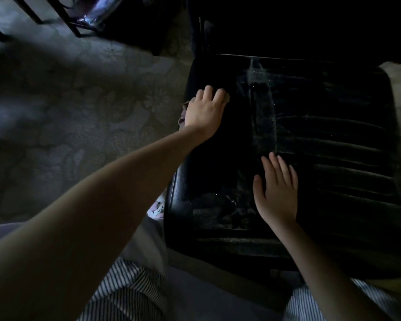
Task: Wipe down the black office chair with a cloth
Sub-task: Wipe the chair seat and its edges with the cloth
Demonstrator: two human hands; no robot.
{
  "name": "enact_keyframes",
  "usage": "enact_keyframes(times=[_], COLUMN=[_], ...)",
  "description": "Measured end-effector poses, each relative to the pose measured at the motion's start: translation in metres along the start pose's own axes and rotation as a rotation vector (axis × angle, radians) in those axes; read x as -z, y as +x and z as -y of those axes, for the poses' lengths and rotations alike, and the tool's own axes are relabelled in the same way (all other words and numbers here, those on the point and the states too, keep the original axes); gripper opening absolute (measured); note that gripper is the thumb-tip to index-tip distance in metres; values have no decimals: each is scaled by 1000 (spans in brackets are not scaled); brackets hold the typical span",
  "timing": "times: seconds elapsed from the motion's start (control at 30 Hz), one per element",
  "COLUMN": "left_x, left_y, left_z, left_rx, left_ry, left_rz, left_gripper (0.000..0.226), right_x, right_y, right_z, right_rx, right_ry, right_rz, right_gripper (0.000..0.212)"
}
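- Location: the black office chair point(333, 158) stands on the patterned carpet point(79, 107), directly in front of the person. Only its seat is lit. The back is lost in shadow at the top of the view.
- Cloth point(227, 97): bunched at the seat's left edge under the left hand point(205, 112). A pale corner shows past the fingertips and another fold shows below the wrist side. The rest is covered.
- Left grip: closed on the cloth — fingers bent over the wad, pressing it against the seat's side bolster.
- Right hand point(277, 191): flat on the seat toward the front, fingers straight, holding nothing. It appears to be bracing the chair.
- Surface: grey dust streaks point(262, 107) run down the centre panel, and the ribbed channels to the right also look dusty.
- Handling, as judged: the cloth is light and soft and will shape itself to the ribs. It is best kept wadded in the palm so it does not slip out mid-stroke.
- The seat cover looks smooth, padded and somewhat slick — it should give under pressure.
- The base is not in view. A chair of this kind may swivel or roll under a sideways stroke, so a steadying palm on the seat, or a hold on its front lip, seems sound.
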State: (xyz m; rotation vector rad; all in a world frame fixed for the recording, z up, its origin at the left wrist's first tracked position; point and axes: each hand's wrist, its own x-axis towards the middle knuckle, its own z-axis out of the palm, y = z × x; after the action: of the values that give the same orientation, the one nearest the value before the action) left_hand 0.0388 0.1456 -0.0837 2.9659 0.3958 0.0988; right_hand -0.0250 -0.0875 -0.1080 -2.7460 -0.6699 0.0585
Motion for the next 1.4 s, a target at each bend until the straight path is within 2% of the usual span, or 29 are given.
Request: enact_keyframes(times=[0.33, 0.53, 0.67, 0.77, 0.87, 0.9, 1.0, 1.1, 1.17, 1.3, 1.4], left_x=[-9, -5, -8, 14, 36, 40, 37, 33, 28, 22, 21], left_y=[-47, -93, -124, -126, -116, -113, -101, -91, -92, -108, -122], left_z=[-18, -31, -34, -37, -27, -20, 10, 31, 33, 15, 4], left_rx=[-372, -547, -679, -765, -641, -558, -260, -37, -33, 13, -86], left_ry=[-72, -98, -135, -118, -180, -245, -323, -141, -134, -261, -253], left_rz=[-37, 16, 89, 262, 429, 392, 111, 149, 156, 90, 81], left_gripper=[37, 39, 28, 32, 32, 34, 43, 33, 33, 47, 44], right_x=[-1, -2, -3, 1, 5, 7, 10, 12, 13, 8, 7], right_y=[-2, -2, -1, -2, -6, -8, -24, -44, -56, -67, -66], right_z=[3, 2, -2, -3, -1, -1, -1, 4, 13, 29, 31], right_rx=[16, 27, 45, 74, 79, 66, 62, 184, 237, 210, 141], right_ry=[3, 36, 83, 144, 171, 169, 161, 72, -33, -143, -112], right_rz=[-75, -116, -133, -152, -172, -165, -93, 45, 135, 260, 290], right_gripper=[54, 51, 51, 51, 50, 50, 58, 82, 99, 122, 134])
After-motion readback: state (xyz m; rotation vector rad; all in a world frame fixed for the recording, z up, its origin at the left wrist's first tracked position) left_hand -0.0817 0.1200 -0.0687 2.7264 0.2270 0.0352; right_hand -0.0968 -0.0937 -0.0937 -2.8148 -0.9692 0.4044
